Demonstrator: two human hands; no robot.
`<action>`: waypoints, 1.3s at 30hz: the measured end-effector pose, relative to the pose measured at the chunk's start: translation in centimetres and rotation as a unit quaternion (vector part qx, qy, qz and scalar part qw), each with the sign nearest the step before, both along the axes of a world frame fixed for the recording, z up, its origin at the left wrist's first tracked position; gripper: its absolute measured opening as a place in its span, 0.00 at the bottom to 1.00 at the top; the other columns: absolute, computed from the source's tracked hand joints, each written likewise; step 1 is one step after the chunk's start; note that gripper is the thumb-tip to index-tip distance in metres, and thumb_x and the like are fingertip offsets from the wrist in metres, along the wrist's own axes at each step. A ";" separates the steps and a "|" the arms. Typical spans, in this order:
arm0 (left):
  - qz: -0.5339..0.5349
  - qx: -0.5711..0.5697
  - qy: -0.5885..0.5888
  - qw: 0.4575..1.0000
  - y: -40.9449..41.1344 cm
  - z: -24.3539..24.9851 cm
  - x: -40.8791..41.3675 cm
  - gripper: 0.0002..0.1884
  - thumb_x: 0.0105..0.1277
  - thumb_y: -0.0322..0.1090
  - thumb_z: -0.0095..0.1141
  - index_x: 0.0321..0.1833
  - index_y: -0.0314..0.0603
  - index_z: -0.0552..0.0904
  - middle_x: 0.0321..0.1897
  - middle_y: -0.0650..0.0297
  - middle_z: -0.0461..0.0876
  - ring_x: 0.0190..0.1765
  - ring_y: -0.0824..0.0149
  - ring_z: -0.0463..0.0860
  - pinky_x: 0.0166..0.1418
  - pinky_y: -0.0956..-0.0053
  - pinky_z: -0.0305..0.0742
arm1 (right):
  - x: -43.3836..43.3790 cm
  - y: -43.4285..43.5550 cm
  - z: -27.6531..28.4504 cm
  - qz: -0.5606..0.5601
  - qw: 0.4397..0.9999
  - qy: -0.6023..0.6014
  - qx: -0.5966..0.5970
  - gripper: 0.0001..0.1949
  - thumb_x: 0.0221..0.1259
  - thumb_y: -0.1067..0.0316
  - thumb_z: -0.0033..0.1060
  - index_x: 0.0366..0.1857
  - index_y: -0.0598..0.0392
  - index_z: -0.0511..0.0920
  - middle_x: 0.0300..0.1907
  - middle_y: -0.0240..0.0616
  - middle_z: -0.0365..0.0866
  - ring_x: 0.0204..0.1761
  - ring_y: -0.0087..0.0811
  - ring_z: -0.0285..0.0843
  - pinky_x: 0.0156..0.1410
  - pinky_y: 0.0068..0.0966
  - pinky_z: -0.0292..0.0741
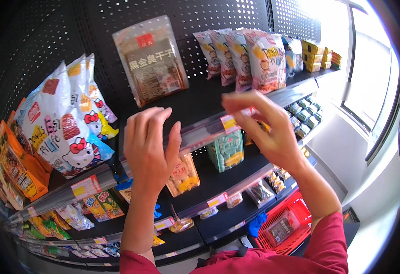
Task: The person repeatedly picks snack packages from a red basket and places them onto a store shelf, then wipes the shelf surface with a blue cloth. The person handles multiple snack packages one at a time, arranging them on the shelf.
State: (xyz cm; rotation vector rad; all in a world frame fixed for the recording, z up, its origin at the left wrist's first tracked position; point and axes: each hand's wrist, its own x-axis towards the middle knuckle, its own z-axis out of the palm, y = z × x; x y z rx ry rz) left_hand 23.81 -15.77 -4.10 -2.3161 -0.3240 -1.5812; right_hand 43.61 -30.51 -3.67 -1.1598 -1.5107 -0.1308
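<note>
My left hand (151, 145) is raised in front of the shelf edge, fingers apart and holding nothing. Just beyond it a clear and brown food pouch (152, 61) with writing leans on the top shelf against the perforated back panel. My right hand (266, 128), slightly blurred, is also raised with its fingers apart and nothing in it. It partly covers the shelf's price-label rail (203, 132). Behind it, a row of pink and white snack bags (266, 61) stands upright. A green snack pack (226, 150) and an orange biscuit pack (183, 174) are on the shelf below, between my hands.
Large white cartoon-print snack bags (59, 120) and an orange bag (24, 164) stand at left. Lower shelves hold boxes (103, 205) and small packets. A red plastic basket (295, 205) with a clear package (282, 227) inside is at lower right, near a windowed wall (343, 164).
</note>
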 end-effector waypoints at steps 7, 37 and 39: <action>0.102 -0.051 0.048 0.992 0.1 0.0 0.8 0.25 0.72 0.51 0.59 0.57 0.33 0.81 0.57 0.51 0.79 0.61 0.50 0.76 0.63 0.59 0.73 | 3.6 15.4 4.8 0.057 0.996 0.030 -0.067 0.31 0.70 0.61 0.66 0.72 0.66 0.67 0.65 0.56 0.78 0.65 0.39 0.78 0.68 0.35 0.75; -0.117 -0.147 -0.084 0.979 0.6 -0.4 -0.3 0.46 0.66 0.35 0.69 0.79 0.27 0.54 0.70 0.37 0.69 0.69 0.43 0.74 0.70 0.57 0.73 | -1.6 4.9 1.5 0.040 0.982 0.176 0.052 0.07 0.78 0.68 0.55 0.50 0.58 0.77 0.38 0.24 0.77 0.43 0.13 0.69 0.50 0.15 0.70; -0.293 -0.235 -0.106 0.921 -0.2 -1.5 -0.6 0.48 0.64 0.27 0.70 0.81 0.30 0.52 0.63 0.43 0.78 0.61 0.56 0.82 0.62 0.65 0.78 | -2.8 2.2 -0.1 0.083 0.964 0.241 0.072 0.06 0.79 0.68 0.54 0.50 0.56 0.76 0.38 0.22 0.77 0.43 0.12 0.70 0.49 0.15 0.71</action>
